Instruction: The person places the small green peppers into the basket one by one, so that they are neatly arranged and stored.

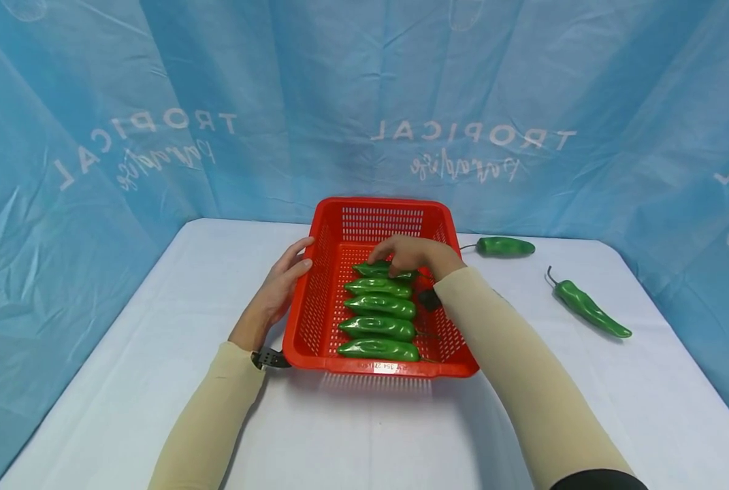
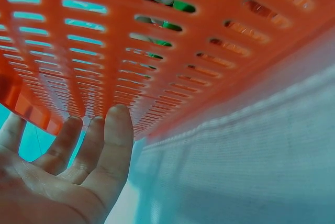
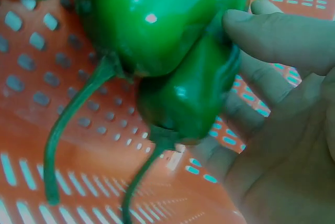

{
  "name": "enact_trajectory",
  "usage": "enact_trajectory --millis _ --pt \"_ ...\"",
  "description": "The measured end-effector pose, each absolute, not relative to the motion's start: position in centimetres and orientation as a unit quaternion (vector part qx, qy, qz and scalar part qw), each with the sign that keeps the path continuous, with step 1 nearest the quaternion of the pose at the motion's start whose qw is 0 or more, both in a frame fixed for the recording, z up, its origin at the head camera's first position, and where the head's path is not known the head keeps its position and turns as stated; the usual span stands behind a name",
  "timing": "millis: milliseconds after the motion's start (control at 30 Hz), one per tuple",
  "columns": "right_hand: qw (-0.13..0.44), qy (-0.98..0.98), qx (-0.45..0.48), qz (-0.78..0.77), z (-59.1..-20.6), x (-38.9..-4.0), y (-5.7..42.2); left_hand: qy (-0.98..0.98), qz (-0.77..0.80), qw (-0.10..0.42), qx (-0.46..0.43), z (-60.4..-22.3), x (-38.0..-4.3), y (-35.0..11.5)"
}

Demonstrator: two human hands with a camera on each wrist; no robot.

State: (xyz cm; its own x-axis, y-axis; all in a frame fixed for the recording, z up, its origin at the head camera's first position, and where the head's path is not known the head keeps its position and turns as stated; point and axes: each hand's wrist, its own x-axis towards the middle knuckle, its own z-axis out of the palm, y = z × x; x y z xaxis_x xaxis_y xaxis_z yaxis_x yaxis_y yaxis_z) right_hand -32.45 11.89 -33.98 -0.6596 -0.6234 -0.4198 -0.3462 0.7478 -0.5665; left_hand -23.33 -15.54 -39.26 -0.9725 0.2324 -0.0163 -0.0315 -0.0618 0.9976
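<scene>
A red plastic basket [image 1: 381,368] with slotted walls sits mid-table, with several green chili peppers [image 1: 379,328] lying crosswise in a row inside it. My right hand [image 1: 408,253] reaches in over the basket's right side and grips the rearmost green chili pepper [image 3: 180,96]. In the right wrist view, the thumb lies on one side of that pepper and the fingers on the other; its stem hangs toward the basket's right wall. My left hand [image 1: 283,282] touches the outside of the left wall, fingers extended against the slots [image 2: 86,72].
Two more green chili peppers lie on the white tablecloth [image 1: 364,435] to the right: one [image 1: 506,247] near the back edge, another [image 1: 591,309] slanting farther right. A blue printed sheet [image 1: 339,102] hangs behind the table and along both sides.
</scene>
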Motion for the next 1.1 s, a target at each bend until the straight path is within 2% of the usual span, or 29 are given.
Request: enact_trajectory --millis 167,233,533,667,900,1100 --pt "0.302 0.877 -0.290 -0.235 -32.7 -32.6 12.5 0.677 0.725 0.094 0.080 -39.2 -23.3 -15.5" --pt "0.283 0.883 -0.298 -0.228 -31.8 -32.5 12.9 0.681 0.722 0.093 0.082 -39.2 -23.3 -15.4" --pt "0.143 0.915 -0.323 -0.196 -27.0 -31.0 16.5 0.681 0.722 0.085 0.087 -39.2 -23.3 -15.6" --pt "0.104 0.919 -0.327 -0.192 -26.0 -29.6 19.5 0.680 0.723 0.088 0.083 -39.3 -23.3 -15.6" --pt "0.086 0.930 -0.298 -0.199 -25.4 -27.0 24.7 0.679 0.725 0.086 0.079 -39.1 -23.3 -15.7" --pt "0.102 0.941 -0.262 -0.187 -26.8 -25.5 29.5 0.679 0.724 0.088 0.085 -39.0 -23.2 -15.7"
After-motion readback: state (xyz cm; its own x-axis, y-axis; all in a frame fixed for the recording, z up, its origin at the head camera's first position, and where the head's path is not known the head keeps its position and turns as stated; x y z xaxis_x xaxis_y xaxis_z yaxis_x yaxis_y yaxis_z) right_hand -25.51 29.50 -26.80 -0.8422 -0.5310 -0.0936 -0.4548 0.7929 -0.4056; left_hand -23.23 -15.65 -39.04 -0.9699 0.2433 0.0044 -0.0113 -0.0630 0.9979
